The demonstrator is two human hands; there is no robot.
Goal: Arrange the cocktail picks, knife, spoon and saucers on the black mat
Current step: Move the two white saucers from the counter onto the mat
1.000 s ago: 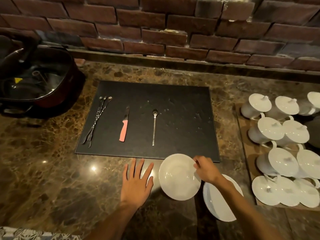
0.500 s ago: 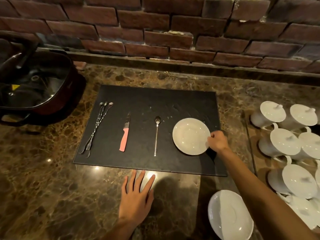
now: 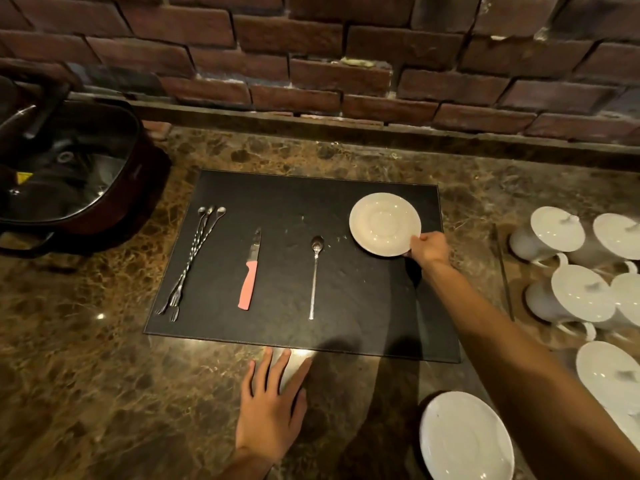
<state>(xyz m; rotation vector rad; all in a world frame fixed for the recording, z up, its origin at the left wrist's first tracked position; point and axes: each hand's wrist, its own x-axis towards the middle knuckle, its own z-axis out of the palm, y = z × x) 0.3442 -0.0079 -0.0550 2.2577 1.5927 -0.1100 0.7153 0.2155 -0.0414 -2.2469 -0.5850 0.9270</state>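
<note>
Black and flat, the rectangular black mat (image 3: 346, 306) lies on the brown marble bench (image 3: 86, 375), in front of a red brick wall (image 3: 311, 46). On the left part of the mat lie three thin twisted metal cocktail picks (image 3: 188, 265), close together, fork ends near. Just right of them is a small knife with a pink handle (image 3: 250, 277), blade pointing far. Right of the knife is a long thin metal spoon (image 3: 314, 277), bowl end far.

At the far right part of the mat is a round white saucer (image 3: 382, 223). The right hand (image 3: 429, 249) has its grip closed on the near right rim of this saucer. I cannot tell if the saucer lies flat or is a bit lifted.

The left hand (image 3: 270, 414) lies flat on the bench, just near of the mat, fingers spread, holding nothing.

A second round white saucer (image 3: 464, 441) sits on the bench, near and right, off the mat. White lidded cups (image 3: 571, 296) stand at the far right. A big dark pot with a glass lid (image 3: 62, 174) sits at the far left
</note>
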